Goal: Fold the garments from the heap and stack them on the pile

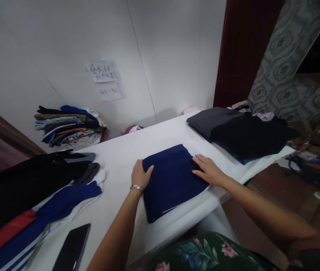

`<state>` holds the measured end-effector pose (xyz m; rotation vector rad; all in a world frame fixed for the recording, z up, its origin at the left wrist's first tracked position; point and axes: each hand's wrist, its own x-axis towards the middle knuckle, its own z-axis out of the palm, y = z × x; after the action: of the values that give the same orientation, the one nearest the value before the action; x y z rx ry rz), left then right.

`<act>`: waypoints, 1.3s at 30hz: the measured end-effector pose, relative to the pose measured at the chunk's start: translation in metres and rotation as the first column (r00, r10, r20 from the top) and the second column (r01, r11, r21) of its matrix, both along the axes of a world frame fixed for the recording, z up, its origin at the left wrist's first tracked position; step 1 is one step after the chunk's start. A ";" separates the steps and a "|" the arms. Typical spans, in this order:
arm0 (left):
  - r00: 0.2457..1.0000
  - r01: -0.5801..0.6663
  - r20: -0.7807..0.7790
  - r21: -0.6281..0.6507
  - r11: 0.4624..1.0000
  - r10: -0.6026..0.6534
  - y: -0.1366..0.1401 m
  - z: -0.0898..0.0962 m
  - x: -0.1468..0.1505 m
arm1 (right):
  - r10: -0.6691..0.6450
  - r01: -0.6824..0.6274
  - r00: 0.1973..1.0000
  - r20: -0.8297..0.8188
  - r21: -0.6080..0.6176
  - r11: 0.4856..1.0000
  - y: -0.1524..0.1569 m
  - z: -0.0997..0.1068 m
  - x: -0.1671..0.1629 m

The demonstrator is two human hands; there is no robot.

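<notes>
Clothes lead off at far left: black garment (32,180) on top, red cloth (10,229) and striped blue garment (69,201) peeking out below, all loosely heaped on the white table (120,165). Just in front, a dark phone (72,246) lies flat. Beyond the far edge, a folded stack (69,126) piles up in many colours, and over to its right two handwritten papers (105,71) hang on the wall, the lower reading 45-50.

Now to the middle! Left hand (141,176), bracelet (137,187) at the wrist, sits at the left edge of the folded navy garment (173,184), thumb on top and well apart from the fingers; whether they pinch the cloth, I cannot tell. That navy piece lies flat at the table's near side, squarely between both hands. Right hand (209,172) covers its right edge, fingers spread, thumb on the fabric, no clear grip to call.

Farther right, dark grey clothing (212,118) lies against a black pile (250,139), with the dark red door (241,49) behind.
</notes>
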<state>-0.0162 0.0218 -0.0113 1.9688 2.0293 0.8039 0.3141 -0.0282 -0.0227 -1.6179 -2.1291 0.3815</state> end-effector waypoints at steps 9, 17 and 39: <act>0.945 0.058 -0.295 -0.276 0.959 -0.142 0.020 -0.021 0.007 | 0.000 -0.004 0.958 0.287 0.013 1.000 -0.014 -0.025 -0.010; 0.964 0.068 -0.230 -0.281 0.957 -0.136 0.022 -0.026 0.004 | 0.026 -0.046 0.965 0.262 0.072 0.996 0.020 0.009 -0.044; 0.929 -0.094 0.342 -0.158 0.983 0.144 0.001 -0.031 -0.010 | -0.082 0.084 0.996 0.019 -0.198 0.977 0.104 -0.006 -0.026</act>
<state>-0.0263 0.0231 -0.0421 1.5111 1.9431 0.9360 0.2876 0.0758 -0.0292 -1.8155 -2.0781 0.5754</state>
